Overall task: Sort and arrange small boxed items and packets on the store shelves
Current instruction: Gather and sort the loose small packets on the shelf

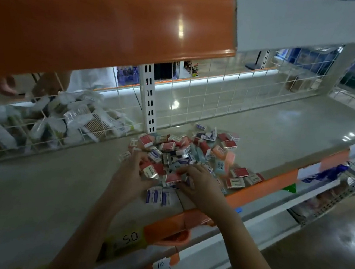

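Fingers: left hand [133, 169] curls round a red and white box [152, 169]; right hand [199, 181] pinches a red box [173, 178] | boxes: big heap of small boxes [183, 152] mid frame on the grey shelf [54, 186] | three purple boxes [159, 196] lie in a row just below the hands | packets [62, 118] behind wire, at left

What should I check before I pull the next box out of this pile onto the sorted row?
1. Left hand grips a red-and-white box: ok.
2. Right hand pinches a red box: ok.
3. Row of purple-and-white boxes lies flat before the pile: ok.
4. Bare shelf left of the row for more: ok.
5. Loose boxes clear of the orange shelf edge: not ok, several sit against it.
6. Box labels legible: cannot tell.
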{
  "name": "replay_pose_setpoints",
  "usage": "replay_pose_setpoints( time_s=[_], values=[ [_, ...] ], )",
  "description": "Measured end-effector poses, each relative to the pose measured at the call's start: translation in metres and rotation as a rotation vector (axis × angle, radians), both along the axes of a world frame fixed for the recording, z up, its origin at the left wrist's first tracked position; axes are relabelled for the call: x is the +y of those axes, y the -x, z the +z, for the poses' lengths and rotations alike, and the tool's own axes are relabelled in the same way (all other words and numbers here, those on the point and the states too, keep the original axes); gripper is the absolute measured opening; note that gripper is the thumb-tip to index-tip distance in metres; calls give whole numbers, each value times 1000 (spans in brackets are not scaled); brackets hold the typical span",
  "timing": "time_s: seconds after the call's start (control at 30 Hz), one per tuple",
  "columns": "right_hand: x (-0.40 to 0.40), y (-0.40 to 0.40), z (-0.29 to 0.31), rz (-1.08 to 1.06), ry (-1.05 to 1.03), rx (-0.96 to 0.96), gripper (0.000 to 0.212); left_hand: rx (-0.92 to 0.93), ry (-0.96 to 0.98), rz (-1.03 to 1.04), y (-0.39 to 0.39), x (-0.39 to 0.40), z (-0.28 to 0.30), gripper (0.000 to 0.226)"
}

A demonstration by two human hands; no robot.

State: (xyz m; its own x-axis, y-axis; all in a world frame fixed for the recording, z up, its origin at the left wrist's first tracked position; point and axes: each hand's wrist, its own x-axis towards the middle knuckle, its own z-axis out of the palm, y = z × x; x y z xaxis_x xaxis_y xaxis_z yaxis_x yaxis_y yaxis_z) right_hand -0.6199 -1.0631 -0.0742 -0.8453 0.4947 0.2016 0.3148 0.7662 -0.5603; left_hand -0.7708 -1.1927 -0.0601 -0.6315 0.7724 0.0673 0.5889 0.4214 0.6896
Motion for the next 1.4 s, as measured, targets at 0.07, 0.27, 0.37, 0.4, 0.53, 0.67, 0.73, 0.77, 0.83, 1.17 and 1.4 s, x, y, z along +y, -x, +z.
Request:
replay_pose_setpoints(
  time_s=[0.07,0.27,0.37,0.4,0.53,0.67,0.73,0.77,0.83,1.17,1.4],
  values=[
    [-1,-3,-1,3,63,44,28,-79,-54,3,-7,-2,4,56],
    [-5,-12,0,-51,289,183,8,-395,-230,-28,-23,-7,10,27],
    [-7,-13,0,-77,312,179,9,-481,-264,-36,-27,-5,7,31],
    [-7,-13,-1,-82,315,171,9,-512,-281,-21,-28,-4,6,32],
    [-10,-14,1,-112,439,223,7,-602,-336,26,-31,-2,5,32],
    [-14,-18,3,-143,647,314,10,-682,-364,26,-34,-2,4,30],
    [-15,-20,5,-127,757,349,13,-735,-368,7,-37,-4,5,35],
    [-16,-22,5,-118,810,367,15,-750,-358,-11,-39,-5,4,39],
    [-16,-24,7,-106,892,404,15,-724,-319,-47,-43,-8,4,45],
    [-11,-36,5,45,1195,390,29,-461,-236,30,-43,-22,2,33],
    [-25,-25,13,186,1073,268,27,-231,-180,70,-38,-61,18,37]
  ],
)
